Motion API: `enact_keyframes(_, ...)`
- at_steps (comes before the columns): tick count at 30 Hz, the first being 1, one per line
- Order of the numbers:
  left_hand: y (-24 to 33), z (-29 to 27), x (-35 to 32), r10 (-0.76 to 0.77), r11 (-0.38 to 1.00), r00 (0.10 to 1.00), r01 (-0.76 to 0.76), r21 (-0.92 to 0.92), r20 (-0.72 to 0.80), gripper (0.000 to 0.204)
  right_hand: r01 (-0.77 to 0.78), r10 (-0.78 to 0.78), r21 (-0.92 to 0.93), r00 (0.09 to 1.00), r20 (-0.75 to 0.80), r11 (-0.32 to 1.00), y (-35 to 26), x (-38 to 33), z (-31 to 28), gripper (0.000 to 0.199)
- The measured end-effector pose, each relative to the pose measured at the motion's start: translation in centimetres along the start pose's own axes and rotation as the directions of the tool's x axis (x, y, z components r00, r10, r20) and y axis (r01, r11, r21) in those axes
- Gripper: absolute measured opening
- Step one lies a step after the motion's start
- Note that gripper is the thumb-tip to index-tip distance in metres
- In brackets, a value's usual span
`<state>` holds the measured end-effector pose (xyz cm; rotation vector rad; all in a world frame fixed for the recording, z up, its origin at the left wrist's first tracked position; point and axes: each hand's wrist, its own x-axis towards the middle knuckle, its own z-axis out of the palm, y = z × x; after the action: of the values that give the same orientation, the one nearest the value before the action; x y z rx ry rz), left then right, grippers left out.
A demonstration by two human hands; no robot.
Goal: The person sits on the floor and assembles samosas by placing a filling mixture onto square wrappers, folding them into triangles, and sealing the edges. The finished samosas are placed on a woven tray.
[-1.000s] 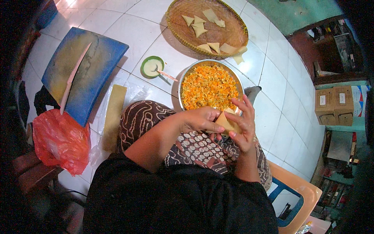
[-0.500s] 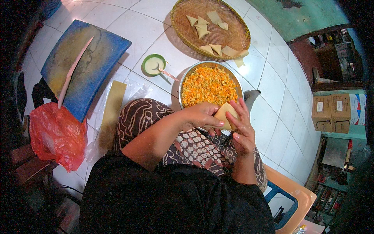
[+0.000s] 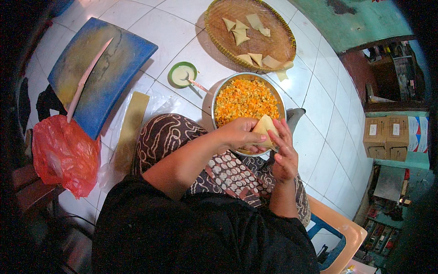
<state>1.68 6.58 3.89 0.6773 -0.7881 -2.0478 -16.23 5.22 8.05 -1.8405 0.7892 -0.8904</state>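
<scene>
While the left grip (image 3: 241, 135) holds pastry (image 3: 264, 128), the right grip (image 3: 285, 155) touches it.

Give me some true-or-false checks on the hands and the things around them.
1. The left hand grips a pale wrapper. True.
2. The right hand is in the orange filling. False: the right hand is at the wrapper.
3. A spoon rests in the green bowl. True.
4. The woven tray is bare. False: pale triangles lie on the woven tray.
5. The pink knife lies on the blue-edged board. True.
</scene>
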Motion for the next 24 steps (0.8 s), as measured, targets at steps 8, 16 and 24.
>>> enact_keyframes(8,-0.4,0.2,0.3,0.133,0.986,0.987,-0.142,-0.086,-0.095,0.036,-0.014,-0.017,-0.258,0.993,-0.117,0.966,0.2,-0.8,0.6,0.041)
enact_keyframes(16,0.1,0.4,0.0,0.061,0.998,0.991,-0.064,-0.02,-0.122,0.036,-0.189,0.227,0.197,0.954,-0.197,0.962,-0.4,-0.8,1.0,0.036)
enact_keyframes(24,-0.7,0.1,0.3,0.12,0.991,0.962,-0.102,0.085,-0.247,0.032,-0.036,0.008,-0.227,0.992,-0.125,0.973,-1.2,-1.3,-0.9,0.027)
